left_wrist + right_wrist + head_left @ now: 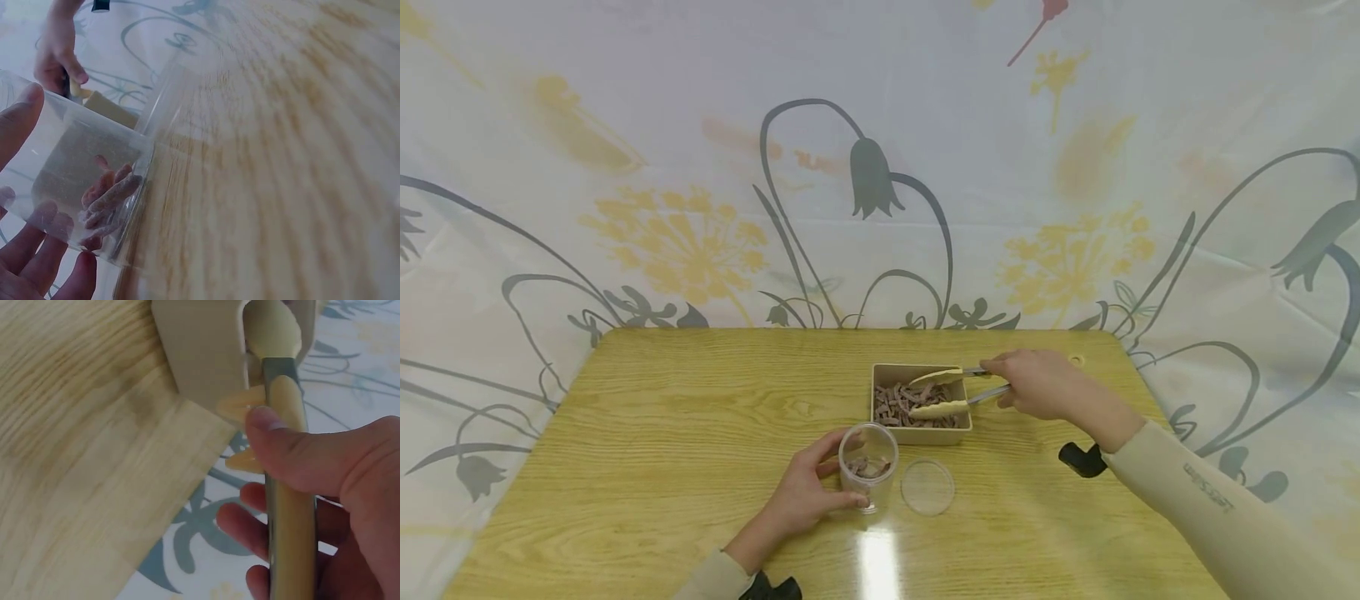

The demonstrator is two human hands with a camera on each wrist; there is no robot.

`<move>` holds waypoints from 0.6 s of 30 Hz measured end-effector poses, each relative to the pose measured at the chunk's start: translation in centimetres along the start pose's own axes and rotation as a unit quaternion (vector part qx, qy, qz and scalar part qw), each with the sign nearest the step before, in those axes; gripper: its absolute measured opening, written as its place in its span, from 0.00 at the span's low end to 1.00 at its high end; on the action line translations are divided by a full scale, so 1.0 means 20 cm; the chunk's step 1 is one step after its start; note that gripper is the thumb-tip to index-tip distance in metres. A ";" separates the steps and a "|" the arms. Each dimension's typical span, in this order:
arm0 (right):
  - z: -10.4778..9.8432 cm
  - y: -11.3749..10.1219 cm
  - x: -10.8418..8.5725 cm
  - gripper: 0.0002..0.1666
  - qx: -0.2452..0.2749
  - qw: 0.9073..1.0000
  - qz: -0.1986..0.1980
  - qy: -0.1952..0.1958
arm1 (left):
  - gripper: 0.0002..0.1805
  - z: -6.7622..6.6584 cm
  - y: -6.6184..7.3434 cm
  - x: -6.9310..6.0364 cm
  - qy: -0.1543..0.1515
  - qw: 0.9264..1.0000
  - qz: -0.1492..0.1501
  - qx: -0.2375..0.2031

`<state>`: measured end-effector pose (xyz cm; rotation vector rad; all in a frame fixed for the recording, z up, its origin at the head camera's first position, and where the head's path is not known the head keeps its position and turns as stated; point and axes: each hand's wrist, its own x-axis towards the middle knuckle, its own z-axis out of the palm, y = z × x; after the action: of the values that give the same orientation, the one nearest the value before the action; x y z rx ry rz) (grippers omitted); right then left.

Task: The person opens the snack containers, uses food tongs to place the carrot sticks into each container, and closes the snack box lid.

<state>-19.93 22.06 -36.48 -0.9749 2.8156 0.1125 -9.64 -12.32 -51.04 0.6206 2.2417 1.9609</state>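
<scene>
On the near side of the table, my left hand (802, 493) holds a clear round jar (882, 490), fingers and thumb on opposite sides of its wall. Several brownish strips (111, 197) lie in the bottom of the jar. My right hand (1039, 385) grips a pair of tongs (290, 531) with metal arms and cream tips. The tong tips are spread apart inside a beige rectangular box (925, 436), over and among many brown strips (898, 404). Whether any strip sits between the tips cannot be told.
A clear round lid (927, 487) lies flat on the wooden table (700, 433), right of the jar and in front of the box. Behind the table hangs a flower-printed cloth (820, 250). Black wrist mounts (1082, 458) stick out from both forearms.
</scene>
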 end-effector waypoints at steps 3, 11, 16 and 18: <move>0.01 0.01 0.00 0.32 0.021 1.000 0.000 -0.002 | 0.47 0.00 0.00 0.00 0.001 1.000 -0.001 0.003; 0.04 0.02 -0.01 0.25 0.000 0.998 -0.022 0.050 | 0.47 0.00 -0.01 0.00 -0.002 1.000 -0.002 -0.010; 0.05 0.02 -0.02 0.24 -0.028 0.994 -0.040 0.094 | 0.47 0.00 -0.02 -0.01 -0.003 1.000 -0.012 -0.010; 0.04 0.03 -0.03 0.24 -0.029 0.993 -0.038 0.104 | 0.47 0.00 -0.02 -0.01 -0.003 1.000 -0.013 -0.009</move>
<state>-19.74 23.02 -37.20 -1.1677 2.9719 0.0885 -9.61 -12.36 -51.39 0.5921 2.2141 1.9636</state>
